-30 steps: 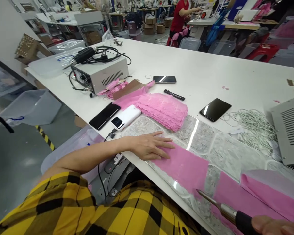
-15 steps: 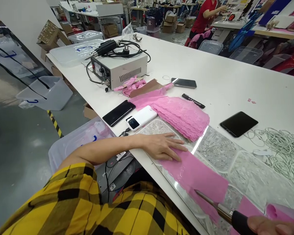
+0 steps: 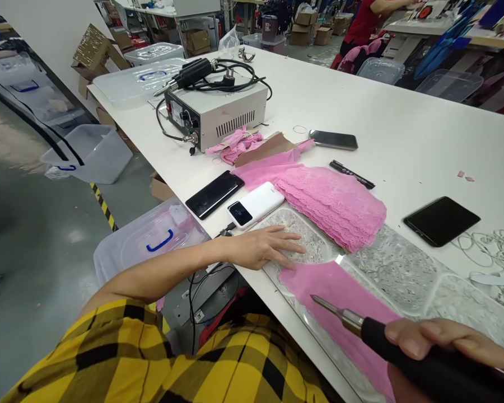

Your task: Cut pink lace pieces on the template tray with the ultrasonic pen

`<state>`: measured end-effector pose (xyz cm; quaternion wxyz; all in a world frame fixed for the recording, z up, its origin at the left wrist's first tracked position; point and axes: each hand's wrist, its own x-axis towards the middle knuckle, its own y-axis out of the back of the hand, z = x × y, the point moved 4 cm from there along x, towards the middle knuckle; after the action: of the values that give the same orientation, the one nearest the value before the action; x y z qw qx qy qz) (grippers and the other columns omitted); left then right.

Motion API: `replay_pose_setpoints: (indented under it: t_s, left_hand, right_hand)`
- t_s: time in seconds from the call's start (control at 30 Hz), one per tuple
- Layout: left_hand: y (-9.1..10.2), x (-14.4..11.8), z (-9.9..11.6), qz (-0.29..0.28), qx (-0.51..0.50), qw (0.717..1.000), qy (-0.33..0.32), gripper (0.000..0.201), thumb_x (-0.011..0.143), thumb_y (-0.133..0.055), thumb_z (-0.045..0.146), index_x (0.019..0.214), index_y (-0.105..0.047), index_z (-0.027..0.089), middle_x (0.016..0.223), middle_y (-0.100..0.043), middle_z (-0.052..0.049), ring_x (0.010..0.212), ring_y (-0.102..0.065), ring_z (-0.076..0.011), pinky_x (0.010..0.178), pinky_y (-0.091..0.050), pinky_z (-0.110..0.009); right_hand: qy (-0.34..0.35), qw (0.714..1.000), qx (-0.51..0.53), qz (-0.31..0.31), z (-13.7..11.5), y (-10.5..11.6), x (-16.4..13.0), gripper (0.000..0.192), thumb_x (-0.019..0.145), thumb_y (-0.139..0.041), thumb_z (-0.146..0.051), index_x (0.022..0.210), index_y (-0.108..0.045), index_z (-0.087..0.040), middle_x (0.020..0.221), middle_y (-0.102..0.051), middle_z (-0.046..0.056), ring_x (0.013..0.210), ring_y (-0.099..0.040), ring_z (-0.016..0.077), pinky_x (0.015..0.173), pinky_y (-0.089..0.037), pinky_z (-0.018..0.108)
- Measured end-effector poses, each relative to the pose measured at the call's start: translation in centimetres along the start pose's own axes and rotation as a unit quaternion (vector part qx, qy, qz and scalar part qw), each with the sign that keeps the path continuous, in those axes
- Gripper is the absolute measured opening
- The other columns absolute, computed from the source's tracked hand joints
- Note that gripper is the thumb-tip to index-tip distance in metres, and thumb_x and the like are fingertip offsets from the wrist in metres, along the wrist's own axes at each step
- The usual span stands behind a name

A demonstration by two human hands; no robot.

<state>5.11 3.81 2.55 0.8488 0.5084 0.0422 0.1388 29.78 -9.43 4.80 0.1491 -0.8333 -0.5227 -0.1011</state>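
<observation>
- The left hand (image 3: 265, 247) lay flat near the front edge of the white table (image 3: 403, 134), fingers spread wide and straight, palm down on the patterned glass plate (image 3: 386, 263). Its fingertips rested at the left end of the pink fabric strip (image 3: 331, 291); I could not tell whether they actually touched it. Judging by the pose, it was there to keep the strip flat and in place.
- The right hand (image 3: 441, 338), at the lower right corner of the view, was wrapped around the black handle of a cutting tool (image 3: 361, 327). The fingers were curled close about the grip, which was held low and slanted, so the metal tip pointed left over the strip's front edge. Whether the tip met the fabric was unclear.
- The strip ran along the plate beside the table's front edge, from the left hand toward the right one.
- A stack of pink lace (image 3: 331, 204) sat just behind the plate, probably more of the same stock kept within reach.
- A white power bank (image 3: 255, 205) and a black phone (image 3: 214, 193) lay left of the lace, near the front edge.
- A grey control box (image 3: 218, 115) stood toward the table's left end with a second tool and cable resting on top.
- Another dark phone (image 3: 442, 220) lay behind the plate to the right, beside loose white cord (image 3: 495, 257).
</observation>
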Motion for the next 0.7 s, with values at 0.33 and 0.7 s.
replay_pose_setpoints:
  t_s: [0.33,0.7]
  left_hand:
    - [-0.6,-0.2,-0.1,0.009,0.059,0.998,-0.029,0.048,0.088,-0.047,-0.003,0.117,-0.071,0.026,0.151,-0.045,-0.001,0.149,-0.024,-0.0226,0.123,-0.019,-0.047]
    - [-1.4,-0.3,-0.7,0.056,0.077,0.994,-0.058,0.043,0.087,-0.053,0.001,0.113,-0.072,0.029,0.151,-0.045,0.001,0.149,-0.025,-0.0227,0.122,-0.024,-0.046]
  right_hand:
    - [0.014,0.994,0.064,-0.083,-2.3,-7.3,0.6,0.022,0.082,-0.064,-0.037,0.094,-0.062,-0.019,0.086,-0.06,0.004,0.066,-0.059,0.0158,0.065,-0.057,0.038]
    - [0.048,0.99,0.085,-0.1,-1.3,-8.0,0.7,0.022,0.081,-0.059,-0.033,0.096,-0.061,-0.017,0.087,-0.059,0.004,0.067,-0.058,0.0153,0.061,-0.053,0.035]
